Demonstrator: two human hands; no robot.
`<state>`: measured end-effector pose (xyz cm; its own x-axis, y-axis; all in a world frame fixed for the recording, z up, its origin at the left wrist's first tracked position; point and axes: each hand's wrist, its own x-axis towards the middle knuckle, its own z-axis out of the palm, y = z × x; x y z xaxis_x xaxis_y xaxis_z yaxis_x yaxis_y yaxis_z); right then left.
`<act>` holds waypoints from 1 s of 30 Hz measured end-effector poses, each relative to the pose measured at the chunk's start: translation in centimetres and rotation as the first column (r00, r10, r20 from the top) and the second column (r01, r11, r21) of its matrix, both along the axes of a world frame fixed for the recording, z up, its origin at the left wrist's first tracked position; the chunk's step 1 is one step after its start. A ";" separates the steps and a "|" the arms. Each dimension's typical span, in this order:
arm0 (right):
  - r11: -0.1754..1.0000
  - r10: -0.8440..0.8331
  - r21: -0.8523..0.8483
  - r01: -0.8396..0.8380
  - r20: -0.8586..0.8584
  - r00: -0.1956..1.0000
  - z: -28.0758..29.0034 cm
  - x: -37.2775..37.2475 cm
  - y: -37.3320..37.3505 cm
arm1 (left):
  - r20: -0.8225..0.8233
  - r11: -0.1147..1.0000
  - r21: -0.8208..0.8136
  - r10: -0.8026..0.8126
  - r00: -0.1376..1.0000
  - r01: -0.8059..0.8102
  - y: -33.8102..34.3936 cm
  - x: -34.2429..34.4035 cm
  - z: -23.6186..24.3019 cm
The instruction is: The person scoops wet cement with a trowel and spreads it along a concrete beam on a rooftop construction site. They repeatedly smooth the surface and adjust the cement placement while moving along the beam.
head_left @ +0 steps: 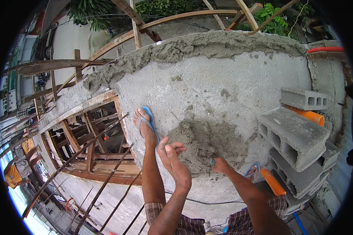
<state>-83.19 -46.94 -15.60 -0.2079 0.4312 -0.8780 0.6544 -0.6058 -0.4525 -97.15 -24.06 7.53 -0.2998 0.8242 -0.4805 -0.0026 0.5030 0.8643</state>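
Evidently, the worker's stance is built around the grey mortar heap (202,137), which lies on the concrete slab (153,86) between the left foot (147,131) and the right foot (252,170); this straddle appears to give both arms direct reach to the material. The right hand (222,166) is closed around a tool handle (212,161) at the near side of the heap, a low grip suited to working wet material; the blade cannot be distinguished from the mortar. The left hand (174,162) is empty, its fingers partly curled and loosely spread above the heap's left side, probably left free for balance. A ridge of mortar (176,50) follows the slab's far edge, apart from the heap. Hollow concrete blocks (296,122) are stacked to the right, presumably to be accessible yet clear of the wet mix. The timber-framed opening (119,107) lies beyond the left foot, so the footing on that side appears to demand care
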 end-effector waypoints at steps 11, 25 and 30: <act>0.986 -0.149 0.084 0.147 0.017 0.989 7.3 -0.6 3.2 | 0.004 0.982 0.091 0.168 0.986 -0.167 4.9 -3.6 2.7; 0.929 0.094 0.358 -0.090 0.007 0.996 11.9 -5.2 36.5 | -0.019 0.929 0.325 0.191 0.981 -0.174 18.6 -13.4 8.1; 0.928 0.126 0.363 -0.081 -0.101 0.987 5.4 -19.1 49.9 | -0.133 0.914 0.296 0.325 0.936 -0.276 22.7 -17.8 8.2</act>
<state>-102.27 2.92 -10.17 -0.3622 0.6815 -0.6359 0.6321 -0.3218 -0.7049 -114.94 -1.40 15.70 -0.6125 0.7718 -0.1707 0.0469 0.2511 0.9668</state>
